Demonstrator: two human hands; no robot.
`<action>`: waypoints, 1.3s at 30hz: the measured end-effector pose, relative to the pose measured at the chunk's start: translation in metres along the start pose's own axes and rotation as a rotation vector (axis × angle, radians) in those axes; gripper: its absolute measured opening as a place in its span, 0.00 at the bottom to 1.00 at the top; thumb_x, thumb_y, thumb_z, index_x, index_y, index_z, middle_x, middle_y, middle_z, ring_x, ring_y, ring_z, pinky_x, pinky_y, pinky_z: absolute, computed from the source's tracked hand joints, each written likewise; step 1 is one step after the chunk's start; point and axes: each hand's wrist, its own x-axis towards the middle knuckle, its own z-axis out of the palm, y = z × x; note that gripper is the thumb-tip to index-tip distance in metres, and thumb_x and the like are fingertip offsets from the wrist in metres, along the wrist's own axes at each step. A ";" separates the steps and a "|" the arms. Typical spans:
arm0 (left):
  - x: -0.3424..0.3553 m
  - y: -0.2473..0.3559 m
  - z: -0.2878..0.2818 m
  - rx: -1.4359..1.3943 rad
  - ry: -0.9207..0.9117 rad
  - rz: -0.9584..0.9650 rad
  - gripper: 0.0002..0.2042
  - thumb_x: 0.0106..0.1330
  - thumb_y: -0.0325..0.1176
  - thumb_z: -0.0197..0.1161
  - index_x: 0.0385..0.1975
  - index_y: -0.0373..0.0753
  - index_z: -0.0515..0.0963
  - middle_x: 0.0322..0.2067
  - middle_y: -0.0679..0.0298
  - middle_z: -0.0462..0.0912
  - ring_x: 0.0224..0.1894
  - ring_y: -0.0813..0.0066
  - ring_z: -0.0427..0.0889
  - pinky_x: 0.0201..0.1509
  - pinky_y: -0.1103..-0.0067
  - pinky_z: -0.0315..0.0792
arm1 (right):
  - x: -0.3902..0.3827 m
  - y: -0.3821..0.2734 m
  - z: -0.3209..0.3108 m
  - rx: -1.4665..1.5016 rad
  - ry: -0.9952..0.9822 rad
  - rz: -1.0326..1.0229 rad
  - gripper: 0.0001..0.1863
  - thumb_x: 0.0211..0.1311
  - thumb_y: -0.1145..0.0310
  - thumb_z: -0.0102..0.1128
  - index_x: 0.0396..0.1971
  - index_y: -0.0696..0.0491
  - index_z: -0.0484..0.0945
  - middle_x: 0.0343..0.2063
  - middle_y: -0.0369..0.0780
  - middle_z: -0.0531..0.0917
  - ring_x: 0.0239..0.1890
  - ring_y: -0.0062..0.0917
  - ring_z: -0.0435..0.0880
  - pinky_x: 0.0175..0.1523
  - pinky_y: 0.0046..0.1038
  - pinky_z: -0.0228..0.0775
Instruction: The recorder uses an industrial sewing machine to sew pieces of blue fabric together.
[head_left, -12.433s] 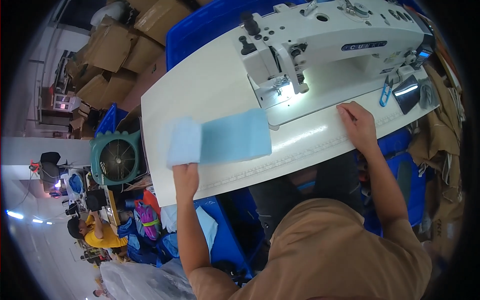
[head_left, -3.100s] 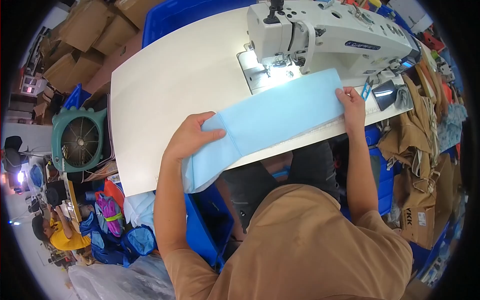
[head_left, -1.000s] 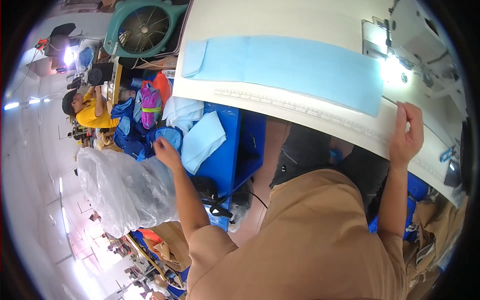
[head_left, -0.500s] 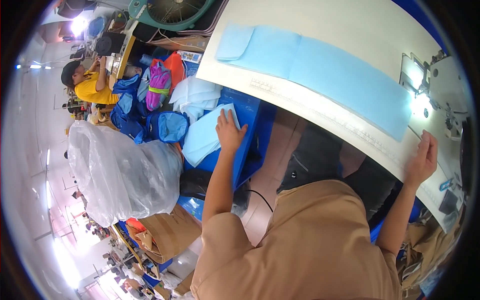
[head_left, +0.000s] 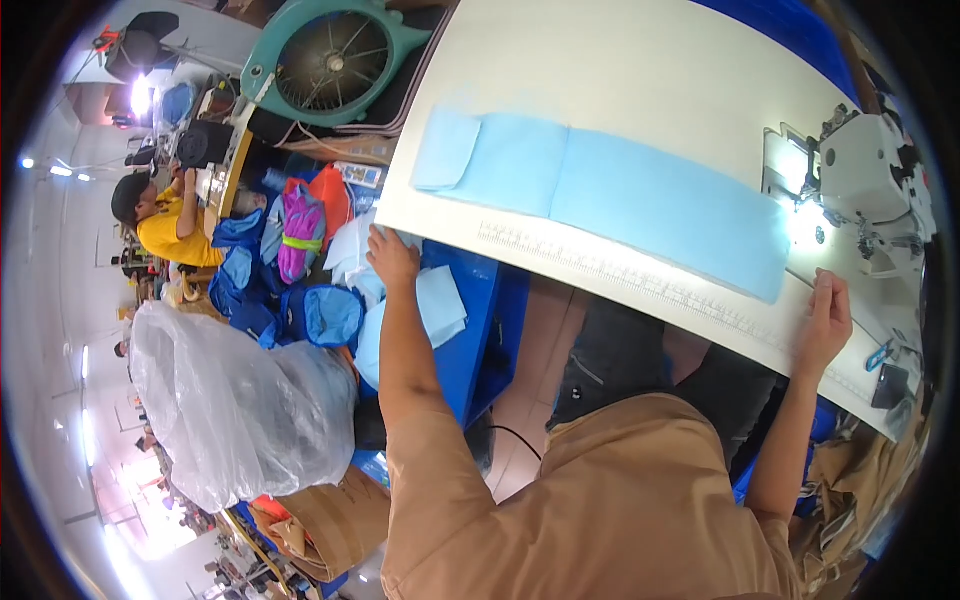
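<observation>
A long light-blue fabric panel (head_left: 650, 205) lies flat on the white worktable, its left end folded over and its right end at the sewing machine (head_left: 865, 175). On the blue stand to the left are a pile of pale, nearly white fabric pieces (head_left: 350, 250) and a stack of light-blue fabric pieces (head_left: 438, 305). My left hand (head_left: 393, 257) reaches onto the pale pile with fingers stretched out. My forearm covers part of the light-blue stack. By the table's front edge, below the machine, my right hand (head_left: 825, 325) has its fingers drawn together, nothing visible in them.
A ruler strip (head_left: 600, 252) runs along the table's front. Blue bags (head_left: 333, 315), a purple bundle (head_left: 302, 225) and a large clear plastic bag (head_left: 240, 400) crowd the left. Behind them stands a green fan (head_left: 335, 62). A person in yellow (head_left: 175, 230) sits farther off.
My left hand has moved from the light-blue stack, farther away and left, onto the pale pile. The view has shifted. My right hand stays near the machine.
</observation>
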 end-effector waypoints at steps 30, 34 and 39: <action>0.076 -0.164 -0.113 -0.871 0.562 -0.466 0.21 0.74 0.40 0.54 0.45 0.23 0.82 0.38 0.49 0.88 0.38 0.62 0.86 0.43 0.68 0.77 | 0.002 -0.015 0.006 0.083 -0.011 0.045 0.11 0.77 0.67 0.61 0.43 0.61 0.84 0.35 0.32 0.83 0.29 0.10 0.68 0.37 0.15 0.61; 0.075 -0.192 -0.129 -1.150 0.660 -0.538 0.21 0.73 0.39 0.55 0.48 0.24 0.82 0.42 0.48 0.88 0.41 0.56 0.87 0.47 0.67 0.79 | -0.004 -0.008 0.005 0.115 -0.031 0.103 0.11 0.77 0.67 0.61 0.43 0.61 0.84 0.34 0.32 0.82 0.29 0.10 0.67 0.37 0.15 0.60; 0.070 -0.191 -0.159 -0.691 0.727 -0.469 0.23 0.74 0.41 0.52 0.41 0.20 0.80 0.37 0.44 0.87 0.36 0.54 0.83 0.44 0.65 0.75 | -0.002 -0.021 0.014 0.134 -0.034 0.089 0.11 0.77 0.67 0.60 0.43 0.61 0.84 0.33 0.31 0.81 0.29 0.10 0.67 0.37 0.15 0.60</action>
